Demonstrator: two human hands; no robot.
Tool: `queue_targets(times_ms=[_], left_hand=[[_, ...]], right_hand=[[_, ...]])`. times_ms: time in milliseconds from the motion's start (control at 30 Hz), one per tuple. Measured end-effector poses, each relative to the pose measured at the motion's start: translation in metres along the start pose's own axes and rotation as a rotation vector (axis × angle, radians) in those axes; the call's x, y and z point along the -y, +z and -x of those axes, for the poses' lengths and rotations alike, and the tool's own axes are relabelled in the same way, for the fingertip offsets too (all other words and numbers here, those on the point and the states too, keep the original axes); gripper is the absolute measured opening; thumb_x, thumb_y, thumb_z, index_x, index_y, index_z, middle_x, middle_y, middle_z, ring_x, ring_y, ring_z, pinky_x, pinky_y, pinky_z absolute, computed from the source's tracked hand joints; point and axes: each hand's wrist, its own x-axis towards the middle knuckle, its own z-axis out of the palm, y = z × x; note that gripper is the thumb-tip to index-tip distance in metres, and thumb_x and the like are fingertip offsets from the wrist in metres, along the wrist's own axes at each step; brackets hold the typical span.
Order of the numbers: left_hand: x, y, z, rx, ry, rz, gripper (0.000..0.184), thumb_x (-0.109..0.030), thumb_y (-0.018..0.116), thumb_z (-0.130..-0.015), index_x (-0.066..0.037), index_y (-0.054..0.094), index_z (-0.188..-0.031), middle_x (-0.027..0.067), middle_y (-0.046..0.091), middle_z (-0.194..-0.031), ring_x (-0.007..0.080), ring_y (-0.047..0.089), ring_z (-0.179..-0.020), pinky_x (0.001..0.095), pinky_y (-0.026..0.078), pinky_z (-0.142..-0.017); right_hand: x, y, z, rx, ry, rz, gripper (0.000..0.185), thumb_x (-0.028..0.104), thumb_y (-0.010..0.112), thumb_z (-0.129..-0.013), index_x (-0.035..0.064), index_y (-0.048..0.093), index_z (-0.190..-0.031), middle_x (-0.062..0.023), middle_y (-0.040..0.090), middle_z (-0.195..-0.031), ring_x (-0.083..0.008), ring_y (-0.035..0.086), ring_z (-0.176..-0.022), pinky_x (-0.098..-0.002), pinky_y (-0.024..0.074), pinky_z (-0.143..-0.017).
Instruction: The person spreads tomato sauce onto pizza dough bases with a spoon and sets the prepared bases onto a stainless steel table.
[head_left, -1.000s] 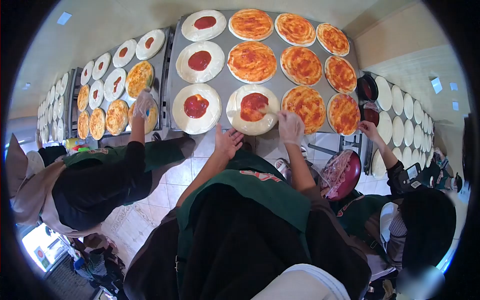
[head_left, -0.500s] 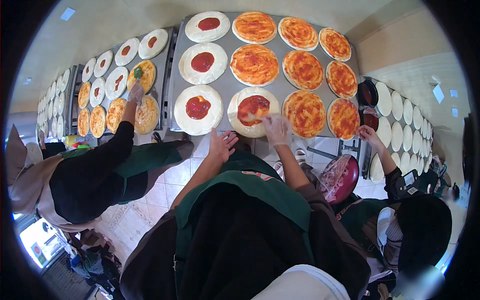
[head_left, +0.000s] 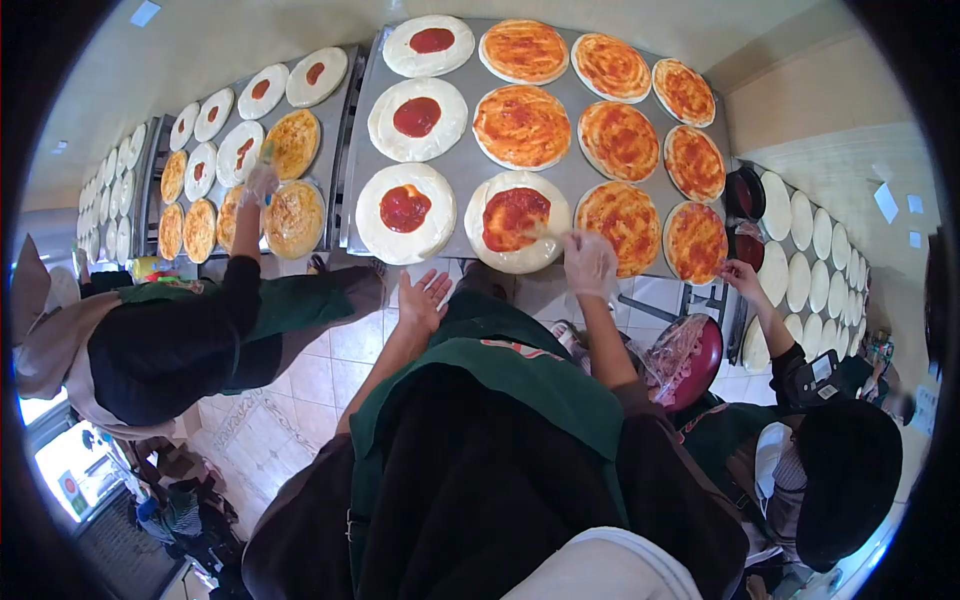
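My right hand (head_left: 590, 265), in a clear plastic glove, is closed around a pale, blurred brush (head_left: 542, 233). The brush tip reaches the red sauce (head_left: 512, 218) on a round of dough (head_left: 497, 258) in the front row. Most of that sauce is a patch in the middle, with a pale rim around it. My left hand (head_left: 425, 300) is bare, palm up with fingers spread, just off the tray's front edge and holding nothing. Nearest to it lies a dough round (head_left: 372, 225) with a sauce pool in its centre.
The metal tray (head_left: 460, 100) carries several more rounds, sauced ones to the right. At left a co-worker's gloved hand (head_left: 262, 185) is over another tray of rounds. A co-worker's bare hand (head_left: 742, 280) is at right, near a maroon bowl (head_left: 700, 365) with plastic in it.
My right hand has shifted slightly right with the brush, and the sauce patch has changed shape. My left hand stays open. The left co-worker's hand has drawn back from the far round.
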Motion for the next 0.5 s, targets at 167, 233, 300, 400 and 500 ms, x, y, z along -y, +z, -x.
queue_targets(times_ms=[167, 233, 300, 400, 500], left_hand=[[0.004, 0.000, -0.001, 0.067, -0.023, -0.008, 0.079, -0.072, 0.021, -0.102, -0.014, 0.047, -0.148, 0.0070, 0.062, -0.143, 0.0207, 0.056, -0.132, 0.0538, 0.012, -0.119], [0.000, 0.000, 0.001, 0.041, 0.001, -0.015, 0.079, -0.071, 0.020, -0.103, -0.013, 0.047, -0.149, 0.0072, 0.062, -0.142, 0.0196, 0.056, -0.132, 0.0522, 0.017, -0.116], [0.008, -0.006, 0.000, 0.024, -0.005, -0.012, 0.079, -0.071, 0.020, -0.103, -0.014, 0.048, -0.149, 0.0068, 0.062, -0.142, 0.0194, 0.056, -0.132, 0.0515, 0.017, -0.116], [0.007, -0.002, -0.003, 0.043, -0.023, -0.005, 0.079, -0.072, 0.021, -0.102, -0.015, 0.048, -0.148, 0.0059, 0.061, -0.144, 0.0198, 0.055, -0.132, 0.0516, 0.012, -0.118], [0.005, -0.003, 0.000, 0.049, -0.024, 0.009, 0.079, -0.072, 0.021, -0.102, -0.015, 0.048, -0.149, 0.0056, 0.061, -0.144, 0.0195, 0.054, -0.133, 0.0515, 0.012, -0.118]], right_hand=[[0.018, 0.013, -0.004, -0.007, -0.026, 0.029, 0.023, 0.033, 0.069, -0.090, 0.0146, 0.081, -0.097, -0.0108, 0.075, -0.098, -0.0297, 0.070, -0.097, -0.0427, 0.0518, -0.091], [0.017, -0.004, -0.005, 0.001, 0.010, 0.010, 0.023, 0.033, 0.069, -0.091, 0.0147, 0.081, -0.098, -0.0109, 0.075, -0.099, -0.0301, 0.069, -0.098, -0.0433, 0.0514, -0.092], [0.015, -0.005, -0.006, -0.012, 0.003, 0.024, 0.024, 0.033, 0.068, -0.091, 0.0148, 0.081, -0.099, -0.0113, 0.075, -0.099, -0.0306, 0.069, -0.098, -0.0438, 0.0512, -0.092], [0.020, 0.006, -0.019, -0.030, -0.062, 0.055, 0.025, 0.034, 0.066, -0.093, 0.0147, 0.081, -0.099, -0.0124, 0.075, -0.099, -0.0314, 0.069, -0.098, -0.0444, 0.0512, -0.092], [0.014, -0.007, 0.006, 0.014, -0.021, 0.072, 0.028, 0.035, 0.064, -0.093, 0.0141, 0.080, -0.100, -0.0135, 0.075, -0.100, -0.0329, 0.069, -0.099, -0.0448, 0.0512, -0.092]])
